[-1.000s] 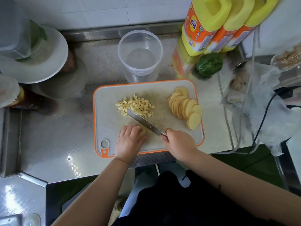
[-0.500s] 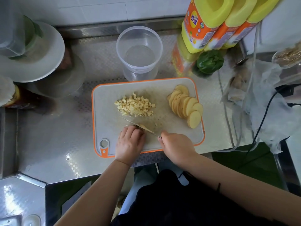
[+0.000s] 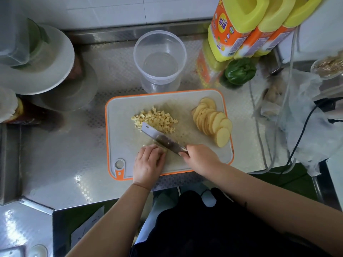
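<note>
One steel counter (image 3: pixel 55 154) is running the width of the view and carrying everything listed. One grey plate (image 3: pixel 37 76) is sitting at the far left, well apart from the board.

One cutting board (image 3: pixel 120 130), pale with an orange rim, is lying at the counter's centre, its hanging hole at the near left corner. One clear tub (image 3: pixel 159 58) is standing upright just behind the board's far edge.

One heap of diced potato (image 3: pixel 155 118) is lying on the board, left of centre.

The left hand (image 3: pixel 148 164) is resting on the near part of the board. Its fingers are curling down and pinning a small potato piece (image 3: pixel 164 149) there, with only a yellow edge showing past the fingertips.

One knife (image 3: pixel 161 139) is slanting from near right to far left. Its tip is reaching the near edge of the heap, and its blade is passing just beside the left fingertips, over the potato piece.

The right hand (image 3: pixel 201 158) is closing tightly round the knife's handle, which is hidden inside the fist.

One row of potato slices (image 3: pixel 213 121) is leaning, overlapped, along the board's right side, apart from the blade.

Three yellow bottles (image 3: pixel 241 25) are standing side by side at the back right. One green pepper (image 3: pixel 239 71) is lying just in front of them.

One plastic bag (image 3: pixel 306 117) is sprawling at the far right, with a black cable (image 3: pixel 300 141) crossing it.
</note>
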A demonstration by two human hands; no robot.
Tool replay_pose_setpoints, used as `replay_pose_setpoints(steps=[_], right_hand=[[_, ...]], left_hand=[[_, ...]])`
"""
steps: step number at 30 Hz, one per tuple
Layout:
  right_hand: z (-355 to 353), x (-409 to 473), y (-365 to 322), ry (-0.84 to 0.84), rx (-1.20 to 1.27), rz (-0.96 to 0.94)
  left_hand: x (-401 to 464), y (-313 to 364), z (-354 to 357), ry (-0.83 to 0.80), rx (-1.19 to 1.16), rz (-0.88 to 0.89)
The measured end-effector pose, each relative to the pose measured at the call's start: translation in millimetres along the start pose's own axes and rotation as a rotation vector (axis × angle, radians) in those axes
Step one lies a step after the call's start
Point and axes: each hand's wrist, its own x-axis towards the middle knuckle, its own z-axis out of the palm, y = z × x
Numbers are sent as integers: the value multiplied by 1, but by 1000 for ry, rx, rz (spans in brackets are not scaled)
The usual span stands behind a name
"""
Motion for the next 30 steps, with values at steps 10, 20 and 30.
replay_pose_setpoints(steps=[10, 20, 30], right_hand=[[-4, -29, -19, 165, -214, -116], [9, -15, -19, 86, -262, -70], [16, -7, -13, 175, -236, -117]], left_hand=[[-1, 2, 0, 4, 24, -4], [-3, 2, 0, 12, -3, -15], [-6, 3, -8, -59, 34, 25]])
